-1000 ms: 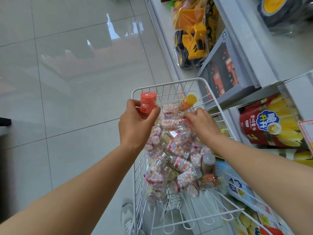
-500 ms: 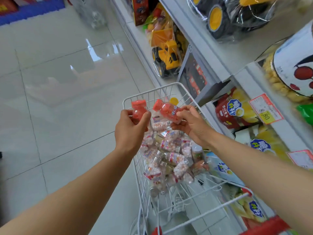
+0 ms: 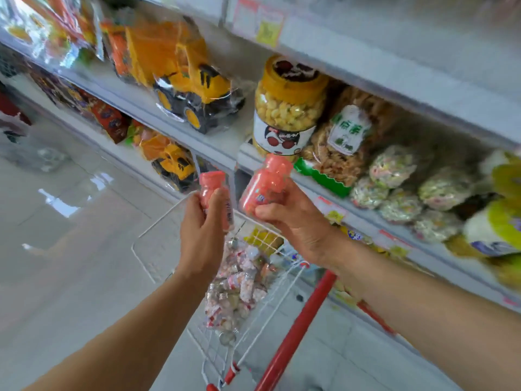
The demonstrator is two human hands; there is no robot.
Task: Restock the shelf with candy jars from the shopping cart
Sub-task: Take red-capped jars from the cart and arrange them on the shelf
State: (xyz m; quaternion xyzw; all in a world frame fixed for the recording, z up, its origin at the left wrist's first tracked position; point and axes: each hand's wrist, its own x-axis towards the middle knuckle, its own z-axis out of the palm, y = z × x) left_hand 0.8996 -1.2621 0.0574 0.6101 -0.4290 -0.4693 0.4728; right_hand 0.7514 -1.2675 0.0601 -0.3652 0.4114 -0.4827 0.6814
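My left hand point(image 3: 201, 235) grips a small candy jar with a red cap point(image 3: 212, 187), held upright above the cart. My right hand point(image 3: 290, 218) grips a second red-capped candy jar point(image 3: 265, 184), tilted and raised close to the front edge of the middle shelf point(image 3: 225, 153). Below both hands stands the white wire shopping cart point(image 3: 270, 306) with a red handle point(image 3: 298, 325). Several more small candy jars point(image 3: 239, 280) lie piled inside it. The view is blurred by motion.
On the middle shelf sit a yellow toy truck in plastic point(image 3: 191, 88), a big yellow-lidded snack jar point(image 3: 287, 105), a bag of crisps point(image 3: 346, 139) and several round wrapped sweets packs point(image 3: 408, 187). Another toy truck point(image 3: 172, 162) sits on the lower shelf. Glossy tiled floor point(image 3: 70, 249) lies to the left.
Both hands have lifted their jars up out of the cart toward the shelf. The right hand picked up a red-capped jar a second ago. My view has swung up to the shelves.
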